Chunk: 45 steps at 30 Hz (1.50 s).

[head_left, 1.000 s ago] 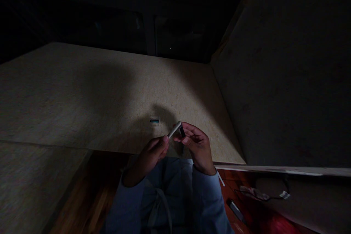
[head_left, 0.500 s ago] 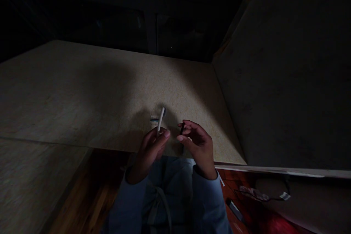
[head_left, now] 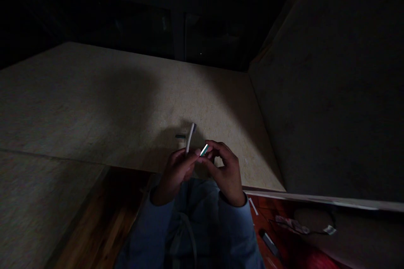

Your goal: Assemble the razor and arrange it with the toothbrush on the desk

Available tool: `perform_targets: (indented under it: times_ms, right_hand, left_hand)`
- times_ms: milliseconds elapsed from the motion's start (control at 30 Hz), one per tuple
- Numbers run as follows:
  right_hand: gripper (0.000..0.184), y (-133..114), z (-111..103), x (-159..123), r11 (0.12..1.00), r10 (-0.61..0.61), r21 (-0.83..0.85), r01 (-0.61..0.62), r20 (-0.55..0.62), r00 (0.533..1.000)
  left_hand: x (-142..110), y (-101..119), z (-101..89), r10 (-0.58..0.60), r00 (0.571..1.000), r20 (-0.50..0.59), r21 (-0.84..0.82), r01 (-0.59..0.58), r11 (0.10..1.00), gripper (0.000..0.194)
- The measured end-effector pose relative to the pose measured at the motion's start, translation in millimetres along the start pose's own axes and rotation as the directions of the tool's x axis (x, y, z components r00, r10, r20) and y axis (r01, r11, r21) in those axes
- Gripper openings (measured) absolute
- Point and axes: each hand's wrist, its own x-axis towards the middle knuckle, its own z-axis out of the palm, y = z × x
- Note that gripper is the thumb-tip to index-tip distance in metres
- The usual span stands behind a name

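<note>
My left hand (head_left: 177, 172) is closed around the handle of a white toothbrush (head_left: 190, 138), its head pointing up and away from me. Between the thumb and fingers of my right hand (head_left: 224, 167) is a small flat piece (head_left: 204, 150) with a bright white face and a green edge; what it is cannot be made out. My left thumb reaches to the near end of this piece, so the hands nearly meet. Beyond my left hand, a short dark strip (head_left: 180, 136) lies on the table (head_left: 126, 105), left of the toothbrush.
A dark upright panel (head_left: 331, 92) borders the table on the right. Behind the table is a dark framed window or cabinet (head_left: 179, 35). On the reddish floor at the lower right lie a dark-and-grey object (head_left: 269, 243), a cable with a white tag (head_left: 330, 230) and red cloth (head_left: 315, 256).
My right hand has moved left towards my left hand. The small piece, dark before, has turned and shows a bright white and green side. The toothbrush has shifted slightly right.
</note>
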Motion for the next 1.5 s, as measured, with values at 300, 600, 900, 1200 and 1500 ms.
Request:
perform_targets:
  times_ms: [300,600,900,1200,1500]
  right_hand:
    - [0.029,-2.2,0.2,-2.6,0.996,0.05,0.077,-0.049,-0.014,0.999]
    - [0.006,-1.1,-4.8,-6.0,0.967,0.158,0.196,-0.162,0.038,0.987]
    - [0.03,-2.4,-5.3,-1.3,0.957,0.075,0.266,-0.116,0.161,0.984]
    - [0.039,5.8,-10.1,-0.9,0.958,-0.024,0.283,-0.045,0.238,0.971]
    - [0.039,5.3,-10.0,-0.9,0.954,0.008,0.291,-0.077,0.23,0.973]
  left_hand:
    - [1.5,-5.1,-0.4,0.086,0.995,-0.045,-0.077,-0.089,0.993,0.054]
    - [-0.5,-2.8,-0.3,0.128,0.991,-0.031,-0.102,-0.13,0.986,0.057]
    - [-2.2,-4.0,2.3,0.084,0.996,0.023,-0.12,-0.081,0.989,0.059]
    - [-4.5,-7.1,8.2,0.078,0.997,0.015,-0.08,-0.076,0.994,0.061]
    - [-6.7,-7.4,11.4,0.081,0.997,-0.002,-0.02,-0.081,0.997,0.061]
